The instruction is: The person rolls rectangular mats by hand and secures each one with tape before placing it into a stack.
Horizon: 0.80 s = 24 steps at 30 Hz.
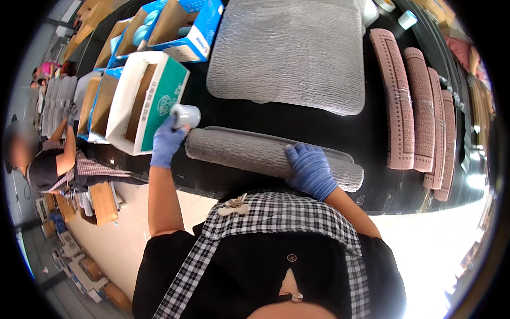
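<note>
A grey textured mat (239, 151), rolled into a long cylinder, lies across the near part of the black table. My right hand (311, 167), in a blue glove, curls over the top of this roll right of its middle and holds it. Next to the roll's left end, my left hand (168, 142), also gloved in blue, is closed round a roll of clear tape (188, 115). The tape's far side faces away, and some of my left fingers are hidden behind it. Beyond the rolled mat, flat grey mats (287, 58) lie stacked.
On the left stand a green and white carton (172, 85) and several blue cardboard boxes (199, 37). Several rolled pink mats (396, 101) lie at the right. A spool-like white roll (407, 19) stands at the far right. Another person (58, 159) works further left.
</note>
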Motion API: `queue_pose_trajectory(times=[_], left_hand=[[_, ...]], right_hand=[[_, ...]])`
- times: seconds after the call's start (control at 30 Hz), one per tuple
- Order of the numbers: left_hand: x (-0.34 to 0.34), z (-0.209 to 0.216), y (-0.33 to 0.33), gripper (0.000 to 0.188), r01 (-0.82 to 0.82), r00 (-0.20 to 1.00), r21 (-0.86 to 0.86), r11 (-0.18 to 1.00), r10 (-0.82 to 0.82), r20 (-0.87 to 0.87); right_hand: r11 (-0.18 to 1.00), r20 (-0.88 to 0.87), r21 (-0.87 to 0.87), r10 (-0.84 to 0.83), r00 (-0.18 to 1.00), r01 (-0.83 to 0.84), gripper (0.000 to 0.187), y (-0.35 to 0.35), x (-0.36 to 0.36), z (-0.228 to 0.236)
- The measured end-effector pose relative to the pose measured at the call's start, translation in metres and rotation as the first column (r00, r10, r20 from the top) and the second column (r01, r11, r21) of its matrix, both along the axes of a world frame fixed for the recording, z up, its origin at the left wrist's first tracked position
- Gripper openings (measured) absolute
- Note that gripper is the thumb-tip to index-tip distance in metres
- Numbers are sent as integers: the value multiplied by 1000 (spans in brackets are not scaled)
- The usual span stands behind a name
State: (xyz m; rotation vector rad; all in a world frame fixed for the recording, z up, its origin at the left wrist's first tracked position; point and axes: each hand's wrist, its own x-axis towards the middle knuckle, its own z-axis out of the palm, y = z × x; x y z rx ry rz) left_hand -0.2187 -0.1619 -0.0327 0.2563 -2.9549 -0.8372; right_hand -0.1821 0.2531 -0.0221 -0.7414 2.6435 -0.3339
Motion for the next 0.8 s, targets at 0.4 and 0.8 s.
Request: queue_pose_trajectory(times=[0.4,0.8], left_hand=[[39,7,194,57,159,850,868,471,-513,123],[33,-1,203,57,209,845,809,550,-517,134]], right_hand=[[895,193,-424,-62,979,140,104,28,-15,1],[328,378,-882,59,924,339,21,38,-57,-12]])
